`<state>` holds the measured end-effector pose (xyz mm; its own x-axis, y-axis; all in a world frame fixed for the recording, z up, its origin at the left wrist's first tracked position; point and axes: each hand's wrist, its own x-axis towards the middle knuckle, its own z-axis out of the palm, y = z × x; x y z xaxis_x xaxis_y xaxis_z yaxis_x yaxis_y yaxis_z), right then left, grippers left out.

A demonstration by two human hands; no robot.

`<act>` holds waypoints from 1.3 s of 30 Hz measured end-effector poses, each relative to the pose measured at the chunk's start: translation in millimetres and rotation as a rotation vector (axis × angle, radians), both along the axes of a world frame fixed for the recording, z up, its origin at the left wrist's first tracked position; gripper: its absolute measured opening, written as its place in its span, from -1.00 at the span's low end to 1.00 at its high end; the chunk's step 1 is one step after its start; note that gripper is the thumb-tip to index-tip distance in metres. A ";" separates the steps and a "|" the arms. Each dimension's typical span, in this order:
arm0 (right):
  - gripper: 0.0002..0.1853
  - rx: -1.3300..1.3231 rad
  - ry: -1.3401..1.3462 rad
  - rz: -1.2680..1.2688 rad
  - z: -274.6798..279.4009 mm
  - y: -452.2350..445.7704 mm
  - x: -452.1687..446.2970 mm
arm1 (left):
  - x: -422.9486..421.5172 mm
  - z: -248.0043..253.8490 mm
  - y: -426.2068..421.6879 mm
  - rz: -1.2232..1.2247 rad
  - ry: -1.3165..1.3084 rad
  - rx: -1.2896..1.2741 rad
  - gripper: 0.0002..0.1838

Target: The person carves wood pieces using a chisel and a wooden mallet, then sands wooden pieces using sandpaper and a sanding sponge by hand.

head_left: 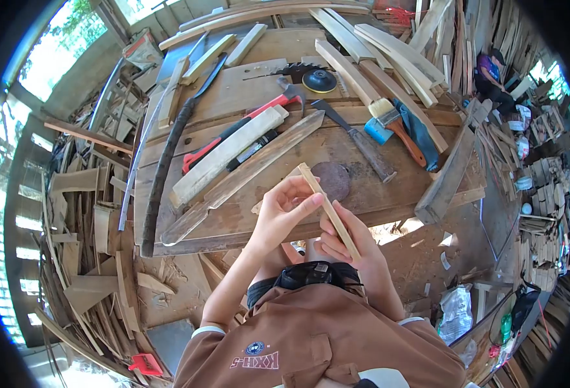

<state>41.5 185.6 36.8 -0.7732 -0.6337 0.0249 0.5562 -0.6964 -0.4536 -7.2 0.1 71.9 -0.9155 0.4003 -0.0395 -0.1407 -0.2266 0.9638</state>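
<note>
A thin, pale wooden strip [332, 216] slants across in front of my body, above the near edge of the wooden workbench [401, 194]. Fingers and thumb of my left hand [286, 208] close on its upper part. My right hand [353, 238] wraps round its lower part. Just beyond the strip lies a round, dark sanding disc [331, 180] on the bench. Farther back are a flat-bladed tool with a worn handle [364, 145], a rough wooden stake [252, 174] and a pale wood block [230, 155].
A red-and-black claw hammer [246, 123], a long dark-handled blade [180, 142], a paintbrush [398, 129], a toothed saw blade [291, 68] and a black round pad [319, 81] lie on the bench. Scrap wood [104, 258] piles up at left. A person [492, 77] sits back right.
</note>
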 end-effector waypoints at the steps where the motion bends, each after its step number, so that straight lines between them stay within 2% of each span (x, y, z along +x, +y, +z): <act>1: -0.58 -0.102 -0.003 0.067 1.3 -1.3 -1.1 | 0.7 0.3 1.3 0.042 -0.023 0.010 -0.54; 4: -0.50 0.289 -0.043 -0.130 16.4 -5.0 6.0 | 0.5 -6.3 5.1 0.144 -0.016 -0.038 -0.59; 8: -0.56 0.541 0.046 -0.378 24.5 -3.8 14.2 | -0.3 -18.9 8.0 0.176 0.126 -0.182 -0.63; 10: -0.50 0.759 0.153 -0.440 24.0 9.6 19.5 | -0.4 -24.0 10.7 0.207 0.363 -0.393 -0.62; 12: -0.53 1.188 0.416 -0.686 15.6 14.7 20.8 | -0.5 -22.0 15.3 0.319 0.689 -0.682 -0.61; 14: -0.59 1.585 0.729 -0.906 8.8 22.4 20.0 | -3.6 -30.8 15.1 0.326 0.896 -0.811 -0.58; 15: -0.61 1.694 0.692 -0.908 9.7 24.2 22.8 | -2.3 -32.5 15.3 0.301 0.964 -0.868 -0.57; 17: -0.60 1.732 0.731 -0.910 -3.5 27.9 27.2 | 2.5 -48.0 14.5 0.197 1.019 -0.928 -0.55; 27: -0.57 1.894 0.792 -0.927 -14.8 4.5 49.6 | 15.6 -65.5 14.0 0.264 1.038 -0.792 -0.63; 39: -0.54 2.020 0.868 -0.886 -11.7 -1.0 38.5 | 15.5 -64.1 15.2 0.278 1.045 -0.845 -0.47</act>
